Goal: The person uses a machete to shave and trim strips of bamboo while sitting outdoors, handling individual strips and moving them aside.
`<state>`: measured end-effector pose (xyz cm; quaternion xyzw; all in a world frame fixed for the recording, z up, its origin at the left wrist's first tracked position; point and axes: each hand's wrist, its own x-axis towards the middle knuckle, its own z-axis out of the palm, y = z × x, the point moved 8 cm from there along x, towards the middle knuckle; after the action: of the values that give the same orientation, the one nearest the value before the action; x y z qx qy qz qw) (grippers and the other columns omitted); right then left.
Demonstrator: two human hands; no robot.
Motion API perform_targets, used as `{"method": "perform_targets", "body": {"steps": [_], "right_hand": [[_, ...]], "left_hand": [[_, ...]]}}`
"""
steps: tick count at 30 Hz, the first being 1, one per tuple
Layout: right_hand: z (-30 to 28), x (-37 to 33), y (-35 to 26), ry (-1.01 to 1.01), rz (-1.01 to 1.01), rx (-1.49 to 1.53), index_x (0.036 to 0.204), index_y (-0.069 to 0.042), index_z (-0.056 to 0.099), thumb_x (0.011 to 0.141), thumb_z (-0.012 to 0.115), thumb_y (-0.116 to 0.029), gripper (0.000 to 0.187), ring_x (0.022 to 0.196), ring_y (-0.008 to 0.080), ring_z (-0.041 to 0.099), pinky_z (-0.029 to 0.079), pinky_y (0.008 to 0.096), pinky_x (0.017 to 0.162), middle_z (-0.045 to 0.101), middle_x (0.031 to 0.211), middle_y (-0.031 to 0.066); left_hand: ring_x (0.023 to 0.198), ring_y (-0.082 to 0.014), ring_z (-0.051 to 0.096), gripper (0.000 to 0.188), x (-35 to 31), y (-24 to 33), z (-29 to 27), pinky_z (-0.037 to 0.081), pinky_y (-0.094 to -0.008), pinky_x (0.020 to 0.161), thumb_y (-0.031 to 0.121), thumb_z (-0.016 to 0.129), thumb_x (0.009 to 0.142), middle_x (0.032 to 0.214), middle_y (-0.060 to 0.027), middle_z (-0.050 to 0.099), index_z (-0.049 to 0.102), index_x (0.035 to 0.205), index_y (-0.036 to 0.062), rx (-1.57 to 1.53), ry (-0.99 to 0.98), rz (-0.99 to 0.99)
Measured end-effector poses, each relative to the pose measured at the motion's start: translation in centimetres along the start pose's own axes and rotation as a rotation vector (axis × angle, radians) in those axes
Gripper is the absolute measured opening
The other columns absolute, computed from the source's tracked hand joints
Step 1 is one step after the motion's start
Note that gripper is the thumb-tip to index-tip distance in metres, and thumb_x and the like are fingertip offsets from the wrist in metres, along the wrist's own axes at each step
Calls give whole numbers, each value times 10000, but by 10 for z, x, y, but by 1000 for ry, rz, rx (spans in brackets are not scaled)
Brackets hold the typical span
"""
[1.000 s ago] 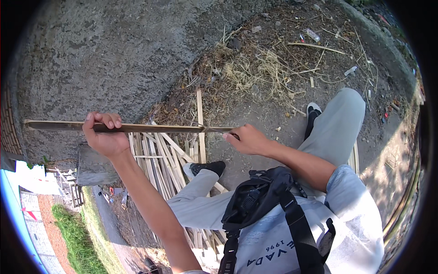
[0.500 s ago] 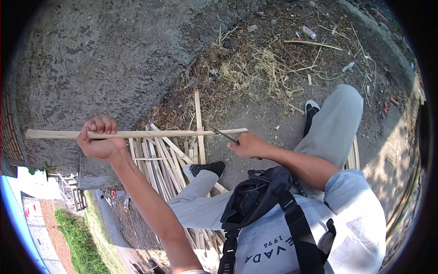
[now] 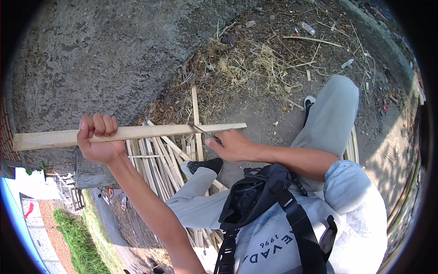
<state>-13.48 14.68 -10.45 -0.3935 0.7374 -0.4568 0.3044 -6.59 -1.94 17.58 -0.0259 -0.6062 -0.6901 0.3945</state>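
Note:
My left hand [image 3: 101, 137] is closed round a long pale bamboo strip [image 3: 150, 131], which lies crosswise in front of me, its broader end sticking out to the left. In my right hand [image 3: 235, 145] is a knife [image 3: 205, 133], its dark blade angled up and left against the strip, right of the middle. The handle is mostly hidden by my fingers. Beyond the blade, the strip's narrow end reaches out to the right, above my right hand. Behind it, another strip [image 3: 196, 102] stands out from the ground pile, crossing under the held one.
Several cut strips [image 3: 157, 166] lie heaped beside my left shoe [image 3: 206, 167]. Curly shavings [image 3: 255, 68] and litter, including a clear plastic bottle [image 3: 308, 28], cover the ground ahead. Rough grey concrete [image 3: 109, 59] spreads to the far left. A black bag [image 3: 255, 194] hangs at my front.
My right hand and the knife have moved left along the strip. The strip has rolled and tilted, showing more of its broad face, with its left end lower and its right end higher.

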Motion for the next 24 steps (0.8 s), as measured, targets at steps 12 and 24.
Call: {"method": "perform_targets", "body": {"steps": [12, 24], "right_hand": [[18, 14, 43, -26, 78, 22, 766, 72, 637, 989, 359, -374, 571, 736, 505, 593, 472, 548, 768, 602, 736, 322], [20, 12, 75, -73, 129, 23, 803, 83, 638, 981, 368, -349, 540, 760, 487, 611, 476, 539, 794, 612, 735, 314]], "left_hand": [[469, -92, 162, 304, 9, -3, -13, 147, -274, 450, 215, 492, 841, 534, 27, 213, 257, 655, 160, 36, 31, 14], [474, -92, 162, 282, 9, -5, 3, 153, -273, 450, 189, 482, 834, 537, 26, 215, 264, 658, 157, 45, 12, 16]]}}
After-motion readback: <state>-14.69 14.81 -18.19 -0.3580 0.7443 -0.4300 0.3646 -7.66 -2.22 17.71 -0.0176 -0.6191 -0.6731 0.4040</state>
